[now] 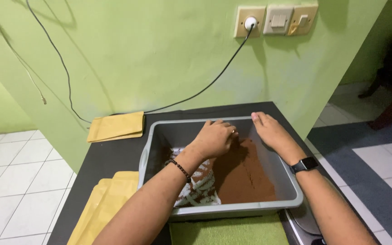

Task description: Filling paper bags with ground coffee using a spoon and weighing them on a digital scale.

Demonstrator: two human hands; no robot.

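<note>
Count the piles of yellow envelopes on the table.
2. One pile of yellow envelopes lies at the far left by the wall; the other sits near left of the grey tub. More may be hidden.

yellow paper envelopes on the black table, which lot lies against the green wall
The flat yellow paper envelopes at the table's far left corner, their back edge at the green wall. The other stack of yellow envelopes lies nearer, left of the grey plastic tub.

Yellow envelopes (115, 126), wall socket (249, 21), perhaps scale (306, 222).
</note>
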